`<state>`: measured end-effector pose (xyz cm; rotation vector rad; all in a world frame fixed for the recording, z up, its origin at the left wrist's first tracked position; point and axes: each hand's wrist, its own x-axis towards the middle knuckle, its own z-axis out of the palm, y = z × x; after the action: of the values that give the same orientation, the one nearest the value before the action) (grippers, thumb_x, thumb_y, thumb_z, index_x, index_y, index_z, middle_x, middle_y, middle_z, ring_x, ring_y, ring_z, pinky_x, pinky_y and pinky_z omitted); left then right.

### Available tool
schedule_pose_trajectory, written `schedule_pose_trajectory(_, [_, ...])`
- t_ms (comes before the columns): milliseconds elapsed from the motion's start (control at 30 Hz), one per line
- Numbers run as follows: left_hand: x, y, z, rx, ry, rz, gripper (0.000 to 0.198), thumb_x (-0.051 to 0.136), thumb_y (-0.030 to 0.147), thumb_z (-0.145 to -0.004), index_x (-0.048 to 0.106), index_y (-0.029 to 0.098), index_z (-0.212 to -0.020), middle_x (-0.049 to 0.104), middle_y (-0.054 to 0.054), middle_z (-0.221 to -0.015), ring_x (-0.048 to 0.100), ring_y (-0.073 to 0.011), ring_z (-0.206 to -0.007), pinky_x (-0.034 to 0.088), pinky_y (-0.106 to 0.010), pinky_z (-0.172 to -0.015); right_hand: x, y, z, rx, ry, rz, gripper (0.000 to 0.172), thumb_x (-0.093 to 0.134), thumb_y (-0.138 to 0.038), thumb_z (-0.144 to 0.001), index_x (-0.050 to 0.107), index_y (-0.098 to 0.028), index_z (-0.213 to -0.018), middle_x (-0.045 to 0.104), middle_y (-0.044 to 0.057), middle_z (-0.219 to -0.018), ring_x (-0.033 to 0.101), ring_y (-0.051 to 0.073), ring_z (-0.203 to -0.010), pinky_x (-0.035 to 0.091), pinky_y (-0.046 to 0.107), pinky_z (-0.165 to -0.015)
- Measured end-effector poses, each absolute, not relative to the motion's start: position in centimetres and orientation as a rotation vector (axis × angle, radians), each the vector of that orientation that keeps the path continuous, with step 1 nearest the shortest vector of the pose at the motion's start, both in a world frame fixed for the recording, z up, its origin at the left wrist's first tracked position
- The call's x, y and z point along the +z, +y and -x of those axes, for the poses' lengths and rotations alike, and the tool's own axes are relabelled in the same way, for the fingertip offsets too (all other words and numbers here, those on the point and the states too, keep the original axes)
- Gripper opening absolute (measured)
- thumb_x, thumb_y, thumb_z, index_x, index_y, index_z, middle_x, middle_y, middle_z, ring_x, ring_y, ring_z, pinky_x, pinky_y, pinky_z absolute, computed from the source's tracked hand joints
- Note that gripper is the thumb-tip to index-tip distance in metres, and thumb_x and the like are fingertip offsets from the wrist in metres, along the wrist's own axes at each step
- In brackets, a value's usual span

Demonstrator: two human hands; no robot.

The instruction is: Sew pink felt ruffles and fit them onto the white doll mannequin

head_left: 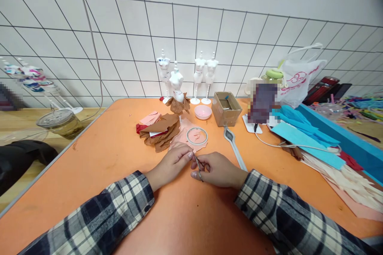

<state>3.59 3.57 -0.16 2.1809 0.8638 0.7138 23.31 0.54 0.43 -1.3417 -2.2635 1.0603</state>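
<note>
My right hand [220,169] is closed around small metal scissors [198,164], its fingers in the handle loops. The blades point up and left, toward my left fingertips. My left hand [174,162] is closed, with thumb and fingertips pressed together at the blade tips; what it pinches is too small to make out. Just beyond the left hand lies thin pink paper [184,126], partly hidden by it. A clear ring-shaped roll [197,128] rests on that paper, with pink scraps inside the ring. Brown crumpled paper [163,131] is piled to the left.
White mini mannequins [176,77] stand along the wall, one with a brown paper skirt. Behind the hands are a pink bowl [202,112], a cardboard box [226,109] and a grey strap-like tool [235,147]. Blue sheets [308,143] and a cable lie right.
</note>
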Motion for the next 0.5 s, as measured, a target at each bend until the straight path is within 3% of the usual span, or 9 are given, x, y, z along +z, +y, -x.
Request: schedule_pose_trajectory(500, [-0.42,4.21,-3.1,0.708,0.802,-2.11,0.047,0.04,0.048,-0.095,0.064,0.015,-0.071,0.061,-0.004,-0.075,0.054,-0.0165,-0.077,0.04,-0.027,-0.076,0.23,0.96,-23.73,1.158,-2.277,1.323,0.021,0.063,-0.04,-0.081,0.068,-0.019,-0.085,0.047,-0.006,-0.057,0.04,0.008,-0.054,0.027,0.02,-0.05])
